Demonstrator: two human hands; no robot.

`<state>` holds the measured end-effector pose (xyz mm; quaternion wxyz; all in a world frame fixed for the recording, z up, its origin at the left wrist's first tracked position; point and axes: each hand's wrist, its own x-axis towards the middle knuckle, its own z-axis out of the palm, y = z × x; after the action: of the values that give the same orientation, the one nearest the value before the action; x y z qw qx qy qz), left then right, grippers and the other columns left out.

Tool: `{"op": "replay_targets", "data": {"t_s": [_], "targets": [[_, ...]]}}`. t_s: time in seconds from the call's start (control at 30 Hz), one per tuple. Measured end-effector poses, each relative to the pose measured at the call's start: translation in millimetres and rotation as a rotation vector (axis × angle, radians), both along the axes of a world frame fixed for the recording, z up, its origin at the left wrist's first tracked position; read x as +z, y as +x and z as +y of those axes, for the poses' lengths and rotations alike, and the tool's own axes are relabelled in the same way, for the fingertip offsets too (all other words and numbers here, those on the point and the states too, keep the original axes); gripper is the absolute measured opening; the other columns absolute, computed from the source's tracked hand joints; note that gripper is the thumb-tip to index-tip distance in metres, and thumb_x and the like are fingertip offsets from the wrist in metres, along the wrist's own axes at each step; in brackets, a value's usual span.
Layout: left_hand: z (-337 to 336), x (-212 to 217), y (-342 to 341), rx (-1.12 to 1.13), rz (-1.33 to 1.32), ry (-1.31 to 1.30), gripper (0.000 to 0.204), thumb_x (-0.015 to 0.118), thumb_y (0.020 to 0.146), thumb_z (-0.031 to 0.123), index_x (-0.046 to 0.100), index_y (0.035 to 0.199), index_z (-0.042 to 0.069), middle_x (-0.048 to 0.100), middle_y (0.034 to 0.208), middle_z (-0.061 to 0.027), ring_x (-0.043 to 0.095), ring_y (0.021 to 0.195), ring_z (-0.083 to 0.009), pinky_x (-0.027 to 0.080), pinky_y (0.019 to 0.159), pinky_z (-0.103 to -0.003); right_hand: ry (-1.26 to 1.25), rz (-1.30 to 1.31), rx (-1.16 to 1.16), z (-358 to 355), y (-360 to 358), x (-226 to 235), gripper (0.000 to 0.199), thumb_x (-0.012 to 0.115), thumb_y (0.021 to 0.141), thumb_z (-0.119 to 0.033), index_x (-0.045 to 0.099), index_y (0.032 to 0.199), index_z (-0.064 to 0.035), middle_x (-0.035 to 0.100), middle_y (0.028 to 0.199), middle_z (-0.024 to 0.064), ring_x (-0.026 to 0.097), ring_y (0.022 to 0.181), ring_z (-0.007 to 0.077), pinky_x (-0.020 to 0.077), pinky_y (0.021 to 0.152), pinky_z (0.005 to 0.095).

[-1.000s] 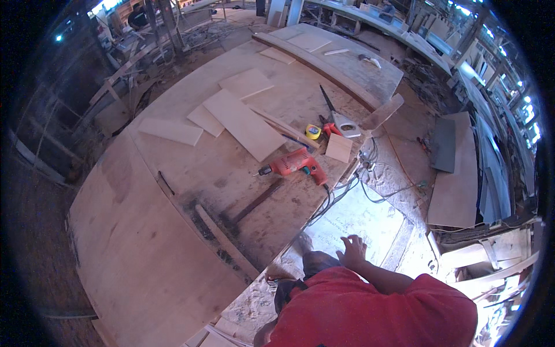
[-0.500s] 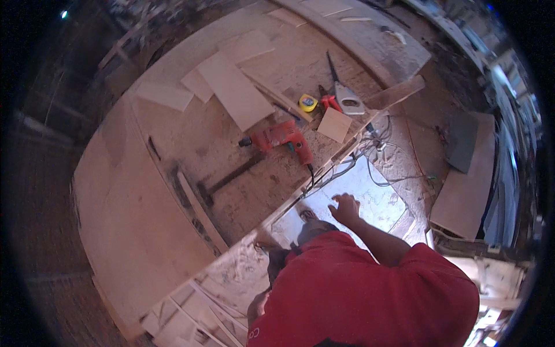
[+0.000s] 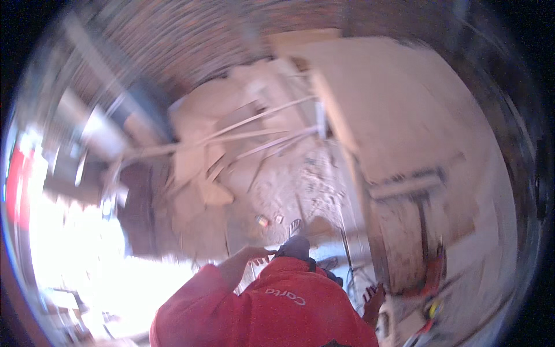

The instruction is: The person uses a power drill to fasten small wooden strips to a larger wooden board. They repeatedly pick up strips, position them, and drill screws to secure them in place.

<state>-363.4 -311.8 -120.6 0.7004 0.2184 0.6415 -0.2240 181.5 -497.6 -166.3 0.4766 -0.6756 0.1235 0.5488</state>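
Observation:
My left hand (image 3: 257, 253) hangs beside my thigh, fingers stretched out, with nothing seen in it. At the side edge of the workbench (image 3: 404, 110), my right hand (image 3: 374, 298) is low and partly blurred; its fingers look spread and no object shows in them. On the bench beyond it lies a red power drill (image 3: 432, 274), smeared by motion. A yellow tape measure (image 3: 433, 309) and a red-and-grey handsaw (image 3: 425, 328) lie near the drill.
Long wood strips (image 3: 260, 118) and board offcuts (image 3: 217, 194) lie on the dusty floor ahead. Cables (image 3: 348, 248) hang along the bench edge by my legs. A dark panel (image 3: 136, 196) stands to the left, beside a bright opening (image 3: 75, 243).
My view and body have turned left, from the bench toward the floor with wood scraps. My left hand has come into view; the drill and tape measure now sit at lower right.

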Motion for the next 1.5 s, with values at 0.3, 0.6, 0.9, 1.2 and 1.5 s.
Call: {"op": "replay_targets", "data": {"t_s": [0.3, 0.6, 0.9, 1.2, 1.5], "targets": [[-204.7, -39.3, -31.3, 0.528, -0.192, -0.250, 0.117, 0.034, 0.086, 0.092, 0.024, 0.163, 0.005, 0.027, 0.167, -0.0228, 0.027, 0.154, -0.0423, 0.014, 0.121, -0.068, -0.212, -0.265, 0.560, 45.6, -45.8, 3.5, 0.040, 0.063, 0.096, -0.046, 0.064, 0.123, -0.0164, 0.065, 0.109, 0.0096, 0.065, 0.100, 0.0262, 0.0510, 0.085, 0.0502], [-279.8, -35.6, -121.1, 0.792, -0.231, -0.083, 0.105, 0.050, 0.087, 0.084, 0.042, 0.154, 0.004, 0.039, 0.161, -0.0222, 0.040, 0.147, -0.0404, 0.019, 0.121, -0.066, -0.011, -0.678, 1.644, 142.4, -176.2, 43.5, 0.029, 0.066, 0.096, -0.034, 0.070, 0.103, -0.0063, 0.068, 0.090, 0.0106, 0.066, 0.089, 0.0228, 0.0530, 0.080, 0.0436], [-332.9, -113.1, -247.2, 0.756, 0.512, 0.698, 0.047, 0.077, 0.089, 0.042, 0.074, 0.110, 0.000, 0.075, 0.094, -0.0124, 0.068, 0.084, -0.0214, 0.054, 0.075, -0.038, 1.620, 0.484, 1.923, 200.3, -569.0, 415.4, 0.086, 0.060, 0.092, -0.071, 0.059, 0.138, 0.0014, 0.063, 0.128, 0.0145, 0.054, 0.130, 0.0254, 0.0374, 0.113, 0.0421], [-405.9, -54.2, -247.2, 1.212, 0.781, 0.819, 0.052, 0.070, 0.095, 0.045, 0.074, 0.108, -0.005, 0.076, 0.099, -0.0214, 0.071, 0.093, -0.0282, 0.054, 0.084, -0.040, 1.548, 2.046, 1.599, 95.0, -646.6, 508.7, 0.078, 0.059, 0.093, -0.062, 0.057, 0.138, 0.0018, 0.060, 0.133, 0.0193, 0.049, 0.134, 0.0317, 0.0359, 0.115, 0.0449], [-536.9, -118.7, -65.6, 1.218, 0.766, 0.221, 0.052, 0.072, 0.090, 0.045, 0.076, 0.110, -0.002, 0.076, 0.106, -0.0256, 0.073, 0.100, -0.0339, 0.054, 0.086, -0.044, 1.292, 2.216, 1.503, 110.4, -660.9, 486.4, 0.071, 0.058, 0.094, -0.053, 0.055, 0.139, 0.0021, 0.056, 0.139, 0.0241, 0.045, 0.139, 0.0379, 0.0343, 0.117, 0.0476]]}}
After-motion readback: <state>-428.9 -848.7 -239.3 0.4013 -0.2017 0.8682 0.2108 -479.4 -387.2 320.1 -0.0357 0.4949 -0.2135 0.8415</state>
